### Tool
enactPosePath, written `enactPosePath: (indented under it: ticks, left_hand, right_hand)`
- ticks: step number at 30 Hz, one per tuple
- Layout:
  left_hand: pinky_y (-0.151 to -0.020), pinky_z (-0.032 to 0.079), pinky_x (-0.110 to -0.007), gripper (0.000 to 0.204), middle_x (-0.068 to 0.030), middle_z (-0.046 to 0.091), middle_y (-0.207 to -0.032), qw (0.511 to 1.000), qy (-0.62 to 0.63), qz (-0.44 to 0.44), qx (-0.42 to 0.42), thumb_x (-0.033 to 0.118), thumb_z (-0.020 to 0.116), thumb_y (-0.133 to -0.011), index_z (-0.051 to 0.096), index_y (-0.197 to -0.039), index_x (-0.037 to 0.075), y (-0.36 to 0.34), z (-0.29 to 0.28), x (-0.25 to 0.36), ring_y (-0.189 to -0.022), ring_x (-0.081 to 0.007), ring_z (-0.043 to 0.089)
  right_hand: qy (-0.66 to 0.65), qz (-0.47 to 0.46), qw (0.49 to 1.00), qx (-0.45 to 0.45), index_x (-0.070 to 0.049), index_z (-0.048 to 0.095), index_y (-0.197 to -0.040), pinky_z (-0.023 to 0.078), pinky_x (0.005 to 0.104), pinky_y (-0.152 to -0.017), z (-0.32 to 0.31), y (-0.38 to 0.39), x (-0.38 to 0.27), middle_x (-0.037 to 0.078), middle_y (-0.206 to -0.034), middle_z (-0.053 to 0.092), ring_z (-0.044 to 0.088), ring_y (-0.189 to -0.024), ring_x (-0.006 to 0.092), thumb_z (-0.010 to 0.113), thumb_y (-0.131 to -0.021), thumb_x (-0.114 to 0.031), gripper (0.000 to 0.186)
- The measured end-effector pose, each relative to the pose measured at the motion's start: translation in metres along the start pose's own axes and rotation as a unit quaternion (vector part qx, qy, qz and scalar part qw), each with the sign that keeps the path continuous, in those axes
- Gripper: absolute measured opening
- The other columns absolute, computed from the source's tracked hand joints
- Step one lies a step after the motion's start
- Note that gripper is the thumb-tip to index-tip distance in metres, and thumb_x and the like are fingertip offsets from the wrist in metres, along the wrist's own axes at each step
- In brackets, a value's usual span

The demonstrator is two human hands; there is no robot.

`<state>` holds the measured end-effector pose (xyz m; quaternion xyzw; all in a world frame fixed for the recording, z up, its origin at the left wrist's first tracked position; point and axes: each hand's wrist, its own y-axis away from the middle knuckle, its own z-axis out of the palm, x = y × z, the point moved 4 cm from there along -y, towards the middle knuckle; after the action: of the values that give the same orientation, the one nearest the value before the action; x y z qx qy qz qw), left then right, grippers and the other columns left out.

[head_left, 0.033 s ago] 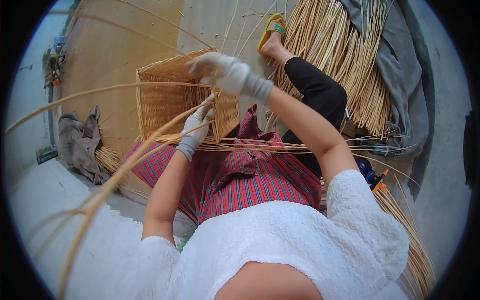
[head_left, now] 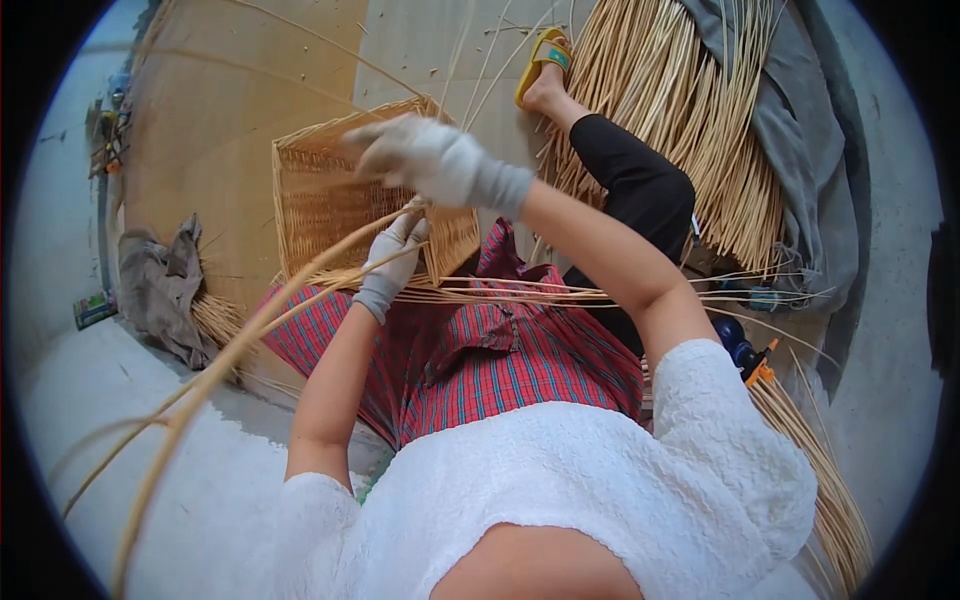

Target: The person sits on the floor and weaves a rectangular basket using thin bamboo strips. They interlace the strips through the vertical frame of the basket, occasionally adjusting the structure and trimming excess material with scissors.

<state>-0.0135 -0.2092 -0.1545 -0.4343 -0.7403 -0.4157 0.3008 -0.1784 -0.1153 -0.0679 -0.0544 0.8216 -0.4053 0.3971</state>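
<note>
A square woven basket tilts on the red plaid cloth over my lap. My left hand, in a pale glove with a grey cuff, is closed on wicker rods at the basket's right-side edge; long rods sweep from there toward the lower left. Above it, my gloved right hand reaches over the basket opening, its fingers smeared by motion, so I cannot tell what they hold. More loose rods lie horizontally below the basket, across my lap.
A large rod bundle and grey fabric lie upper right, near my slippered foot. At left, another grey cloth covers shorter rods. A blue tool with orange trigger and another bundle lie at lower right.
My right hand has moved slightly left over the basket. The long rod that crossed the upper left horizontally has shifted and is blurred. My left hand stays in place.
</note>
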Motion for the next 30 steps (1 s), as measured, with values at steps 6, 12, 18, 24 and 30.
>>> enactPosePath:
  ticks: [6, 12, 18, 24, 30]
  left_hand:
    - [-0.090, 0.050, -0.031, 0.044, -0.0156, 0.071, -0.115, 0.994, -0.054, 0.036, 0.090, 0.023, 0.060, -0.101, 0.053, -0.143, 0.011, 0.004, -0.001, -0.016, -0.106, -0.0196, 0.067]
    - [-0.080, 0.051, -0.035, 0.040, -0.0133, 0.071, -0.097, 0.991, -0.092, -0.012, 0.092, 0.023, 0.061, -0.101, 0.055, -0.139, 0.011, 0.010, 0.002, -0.032, -0.092, -0.0177, 0.068]
    - [-0.070, 0.051, -0.040, 0.056, -0.0147, 0.069, -0.091, 0.982, -0.141, 0.016, 0.123, 0.011, 0.059, -0.097, 0.045, -0.150, 0.021, 0.017, 0.004, 0.032, -0.077, -0.0223, 0.067]
    - [-0.107, 0.040, -0.030, 0.060, -0.0118, 0.044, -0.155, 0.997, -0.076, -0.008, -0.030, 0.004, 0.048, -0.101, 0.030, -0.158, 0.015, 0.005, -0.002, 0.025, -0.135, -0.0192, 0.049]
    - [-0.121, 0.023, -0.032, 0.056, -0.0097, 0.034, -0.161, 0.992, 0.080, 0.074, -0.066, 0.020, 0.044, -0.107, 0.025, -0.158, 0.008, -0.012, -0.005, -0.008, -0.148, -0.0189, 0.030]
  right_hand:
    - [-0.116, 0.202, 0.971, -0.058, -0.015, 0.065, -0.121, 0.054, 0.0424, -0.090, 0.007, 0.003, 0.017, 0.010, -0.133, 0.063, 0.064, -0.112, 0.0321, 0.065, -0.086, -0.002, 0.038]
    - [0.142, -0.051, 0.987, -0.053, -0.024, 0.061, -0.134, 0.055, 0.0393, -0.085, 0.011, -0.010, -0.028, 0.011, -0.128, 0.063, 0.066, -0.106, 0.0269, 0.059, -0.094, -0.012, 0.043]
    - [0.144, 0.160, 0.954, -0.209, -0.025, 0.069, -0.127, 0.053, 0.0350, -0.085, -0.001, -0.025, 0.013, 0.008, -0.115, 0.065, 0.066, -0.104, 0.0253, 0.068, -0.089, -0.019, 0.038]
    - [-0.169, 0.187, 0.968, -0.003, -0.011, 0.073, -0.108, 0.053, 0.0333, -0.085, -0.069, -0.023, 0.078, 0.008, -0.101, 0.069, 0.066, -0.095, 0.0229, 0.078, -0.082, -0.020, 0.028]
    - [0.090, 0.272, 0.958, 0.025, -0.012, 0.064, -0.126, 0.051, 0.0376, -0.089, -0.021, 0.055, 0.082, 0.007, -0.100, 0.071, 0.065, -0.098, 0.0260, 0.084, -0.073, -0.030, 0.060]
